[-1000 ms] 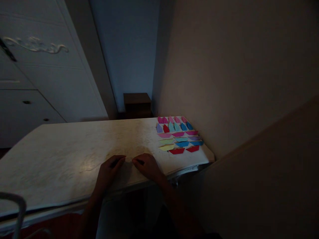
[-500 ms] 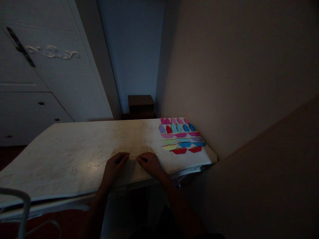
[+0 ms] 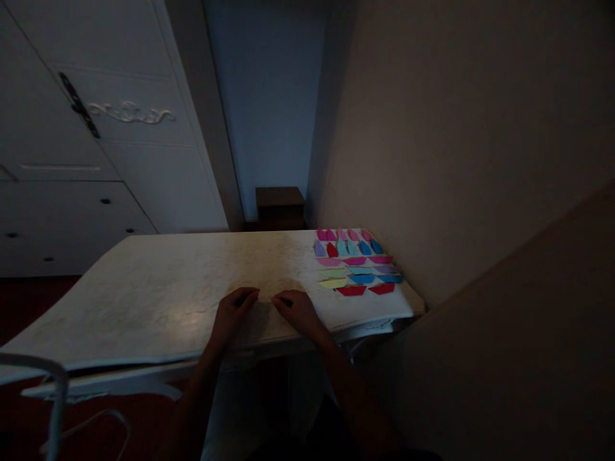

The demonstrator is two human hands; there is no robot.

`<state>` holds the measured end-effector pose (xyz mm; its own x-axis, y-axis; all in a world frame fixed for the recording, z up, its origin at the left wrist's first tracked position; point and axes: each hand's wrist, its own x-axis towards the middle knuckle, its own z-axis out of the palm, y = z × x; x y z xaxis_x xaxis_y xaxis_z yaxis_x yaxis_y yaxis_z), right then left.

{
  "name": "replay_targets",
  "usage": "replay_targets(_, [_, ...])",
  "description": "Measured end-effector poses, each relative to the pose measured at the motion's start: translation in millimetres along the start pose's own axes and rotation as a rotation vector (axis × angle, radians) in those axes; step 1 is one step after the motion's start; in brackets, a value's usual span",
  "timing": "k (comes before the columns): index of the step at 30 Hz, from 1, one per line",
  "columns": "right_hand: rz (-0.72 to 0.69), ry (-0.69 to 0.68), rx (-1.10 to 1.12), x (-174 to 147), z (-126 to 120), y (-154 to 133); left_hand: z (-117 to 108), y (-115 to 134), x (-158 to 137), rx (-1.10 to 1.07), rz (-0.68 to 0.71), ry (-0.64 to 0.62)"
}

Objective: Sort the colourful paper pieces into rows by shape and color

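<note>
My left hand rests on the near part of the white table, its fingers curled and the thumb meeting the fingertips. Facing it across a small gap, my right hand is closed in a like pinch. Nothing shows between the fingers of either one. Right of my right hand, folded paper boats stand in rows; the nearest is a red paper boat, with a blue paper boat and a yellow paper boat behind it. Smaller pink and blue folded pieces sit farther back. The light is dim.
A wall runs close along the table's right side. White cabinets stand beyond its far left. A small brown cabinet is in the far corner. At lower left is a curved white metal frame.
The whole view has shifted slightly, so the table and boats appear a little farther right. Both hands keep their closed pose near the same spot on the table.
</note>
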<state>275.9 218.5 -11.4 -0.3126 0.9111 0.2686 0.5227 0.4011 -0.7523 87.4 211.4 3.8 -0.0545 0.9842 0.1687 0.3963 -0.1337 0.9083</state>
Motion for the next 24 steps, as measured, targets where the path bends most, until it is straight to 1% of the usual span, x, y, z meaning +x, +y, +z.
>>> replay_targets(8, [0.005, 0.011, 0.033, -0.4, -1.6, -1.3, 0.8, -3.0, 1.5, -0.031, 0.003, 0.019])
replay_targets(17, [-0.013, 0.004, -0.016, 0.1, 1.7, 3.3, 0.5, 1.7, -0.8, -0.055, -0.025, 0.02])
replay_targets(24, [0.008, -0.005, -0.057, -0.1, -0.1, -1.0, 0.1, 3.1, -0.6, -0.056, -0.018, 0.018])
